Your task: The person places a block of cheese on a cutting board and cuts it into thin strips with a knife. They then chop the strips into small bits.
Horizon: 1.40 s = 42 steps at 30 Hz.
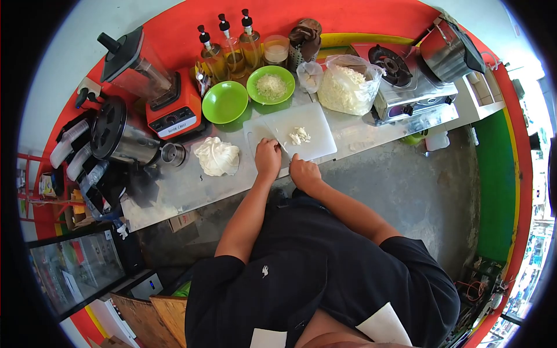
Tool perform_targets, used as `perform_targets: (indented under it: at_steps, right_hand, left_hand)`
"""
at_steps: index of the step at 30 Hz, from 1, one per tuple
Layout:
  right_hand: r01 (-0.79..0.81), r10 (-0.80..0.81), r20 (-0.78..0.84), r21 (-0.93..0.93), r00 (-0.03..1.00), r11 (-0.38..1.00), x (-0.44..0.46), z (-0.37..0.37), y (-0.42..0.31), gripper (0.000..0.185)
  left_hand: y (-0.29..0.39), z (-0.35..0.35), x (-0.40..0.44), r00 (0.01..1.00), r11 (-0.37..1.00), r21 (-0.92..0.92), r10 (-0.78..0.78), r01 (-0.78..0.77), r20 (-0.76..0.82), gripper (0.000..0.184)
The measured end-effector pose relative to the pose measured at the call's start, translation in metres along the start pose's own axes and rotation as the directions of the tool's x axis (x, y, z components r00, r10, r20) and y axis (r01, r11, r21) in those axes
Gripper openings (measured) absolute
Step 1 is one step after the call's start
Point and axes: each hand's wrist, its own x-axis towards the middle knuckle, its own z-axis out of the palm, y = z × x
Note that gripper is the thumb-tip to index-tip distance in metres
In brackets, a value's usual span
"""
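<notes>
A white cutting board (322, 119) lies on the counter in front of me. My left hand (268, 158) is closed with curled fingertips on the board's near left part; what they press on is too small to make out. My right hand (304, 173) is a fist at the board's near edge, gripping a knife (284, 148) whose handle is hidden and whose thin blade points toward my left fingertips. To the right of the blade sits a small heap of chopped pale pieces (299, 136), with a few slivers nearer the left hand.
Beyond the board are a green bowl (225, 103), another green bowl (255, 87) holding pale shreds, and a bag of shredded white food (345, 93). A crumpled white plastic bag (217, 156) lies left. A red blender (174, 113) and a gas stove (415, 95) flank the counter.
</notes>
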Motion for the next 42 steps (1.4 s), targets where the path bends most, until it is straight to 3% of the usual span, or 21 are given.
perform_targets:
  at_steps: [9, 14, 18, 20, 23, 29, 39, 42]
  right_hand:
    - [0.097, -0.113, -0.102, -0.15, 0.988, 0.984, 0.002, 0.0, 0.0, 0.021]
    - [0.023, -0.031, -0.068, -0.122, 0.997, 0.992, 0.002, 0.016, 0.002, 0.016]
    - [0.071, -0.078, -0.053, -0.115, 0.996, 0.991, 0.004, -0.003, -0.003, 0.022]
    - [0.101, -0.107, -0.021, -0.188, 0.994, 0.977, 0.001, -0.015, -0.008, 0.016]
    - [0.064, -0.089, -0.111, -0.208, 0.99, 0.976, -0.004, 0.002, -0.01, 0.012]
    - [0.052, -0.076, -0.135, -0.175, 0.988, 0.983, 0.004, 0.013, -0.004, 0.011]
    - [0.038, -0.053, -0.15, -0.101, 0.987, 0.994, 0.002, 0.012, -0.009, 0.012]
    - [0.018, -0.021, -0.04, -0.075, 0.999, 0.997, 0.003, -0.003, -0.013, 0.017]
  left_hand:
    - [-0.001, -0.001, -0.006, 0.998, 1.0, 0.004, 0.023, -0.023, -0.067, 0.007]
    - [-0.003, 0.001, -0.006, 0.992, 0.997, 0.024, 0.079, -0.077, -0.096, 0.006]
    - [-0.005, 0.0, -0.006, 0.994, 0.995, 0.049, 0.091, -0.088, -0.067, 0.008]
    - [-0.008, 0.001, -0.006, 0.993, 0.993, 0.067, 0.103, -0.1, -0.048, 0.008]
    - [-0.006, 0.0, -0.006, 0.997, 0.995, 0.067, 0.074, -0.073, -0.015, 0.009]
    - [-0.006, 0.001, -0.005, 0.989, 0.99, 0.075, 0.124, -0.119, -0.075, 0.01]
    - [-0.004, -0.004, -0.004, 0.998, 0.999, 0.028, 0.036, -0.035, -0.053, 0.011]
    - [-0.005, -0.005, -0.005, 0.998, 0.999, 0.025, 0.046, -0.045, -0.04, 0.011]
